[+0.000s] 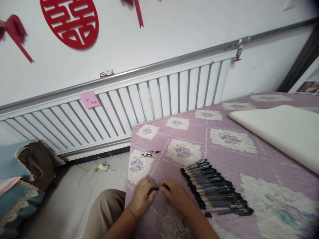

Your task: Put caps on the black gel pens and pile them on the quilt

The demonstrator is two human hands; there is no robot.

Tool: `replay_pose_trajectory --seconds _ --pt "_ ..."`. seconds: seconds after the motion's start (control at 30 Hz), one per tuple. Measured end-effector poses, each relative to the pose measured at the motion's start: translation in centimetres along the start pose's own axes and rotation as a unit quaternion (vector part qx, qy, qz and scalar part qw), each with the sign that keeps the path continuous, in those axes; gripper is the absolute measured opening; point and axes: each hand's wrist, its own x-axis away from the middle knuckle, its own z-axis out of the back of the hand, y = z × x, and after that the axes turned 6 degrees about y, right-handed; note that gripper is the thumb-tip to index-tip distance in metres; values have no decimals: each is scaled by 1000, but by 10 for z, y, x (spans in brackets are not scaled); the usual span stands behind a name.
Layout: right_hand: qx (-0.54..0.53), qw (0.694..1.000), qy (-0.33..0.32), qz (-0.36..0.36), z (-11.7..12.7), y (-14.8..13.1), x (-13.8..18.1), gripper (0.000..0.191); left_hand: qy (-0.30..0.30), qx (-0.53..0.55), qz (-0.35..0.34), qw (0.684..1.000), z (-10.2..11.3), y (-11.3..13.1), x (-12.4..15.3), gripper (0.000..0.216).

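Pinching a dark pen piece (155,189) close to the tabletop's (159,169) edge

From where I stand, the left hand (143,196) has a tight grip on one end, and the right hand (175,194) pinches the other. The piece is between them, just above the cloth. I can't tell if it's a whole pen or only a part.

If the fingers slip, it could pop out and roll off the left edge onto the floor (74,205). The right arm is right beside a row of pens (216,189), so a swinging elbow might mess them up. Two loose pens (149,153) lie near the left edge too, and a bump could send them over.

There's little room on the left. Between the hands and the loose pens, the cloth is bare. Past the row, there's lots of space, up to a big pale sheet (279,132).
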Motion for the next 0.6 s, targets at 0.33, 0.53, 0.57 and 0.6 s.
replay_pose_trajectory --seconds 0.33,0.53,0.57,0.6 --pt "19 1000 -8 -12 0 -2 2 20 0 -5 -3 1000 -1 -1 0 11" --pt "12 1000 -1 7 0 0 2 16 -4 -9 1 1000 -1 0 0 11" --pt "21 1000 -8 3 0 0 2 19 -5 -8 1 1000 -1 0 0 11" --pt "28 1000 -11 0 0 -1 2 21 -7 -6 1 1000 -2 -1 0 11"
